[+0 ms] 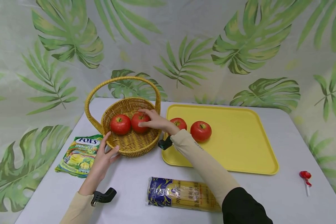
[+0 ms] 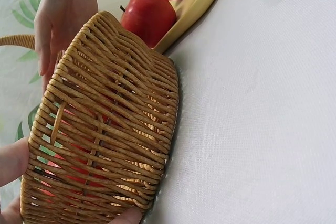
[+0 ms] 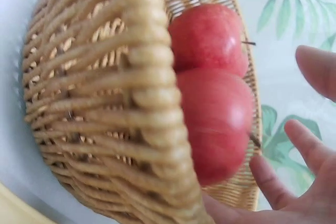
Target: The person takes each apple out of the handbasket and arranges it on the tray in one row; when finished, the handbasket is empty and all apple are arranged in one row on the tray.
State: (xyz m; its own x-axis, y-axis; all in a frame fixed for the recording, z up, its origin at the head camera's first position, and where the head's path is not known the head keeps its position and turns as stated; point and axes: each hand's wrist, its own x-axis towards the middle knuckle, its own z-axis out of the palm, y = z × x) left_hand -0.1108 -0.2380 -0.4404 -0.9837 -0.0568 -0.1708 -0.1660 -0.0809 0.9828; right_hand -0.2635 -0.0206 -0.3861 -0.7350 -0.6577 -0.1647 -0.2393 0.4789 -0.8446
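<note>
A wicker basket (image 1: 134, 149) with a tall arched handle stands on the left half of the table, and two red apples lie inside it. My right hand (image 1: 154, 120) reaches over the rim at the right-hand apple (image 1: 140, 123). The right wrist view shows its fingers (image 3: 273, 184) spread beside that apple (image 3: 218, 124), not closed round it. The other apple (image 1: 120, 124) lies to the left, against it. My left hand (image 1: 103, 158) holds the basket's front left side, a fingertip (image 2: 13, 161) at the rim in the left wrist view and another low on the wall.
Right of the basket is a yellow tray (image 1: 240, 140) with two more apples (image 1: 201, 131), one partly behind the right wrist. A green candy bag (image 1: 79, 157) lies at left, a spaghetti pack (image 1: 182, 193) in front under the right forearm, a red lollipop (image 1: 305, 175) far right.
</note>
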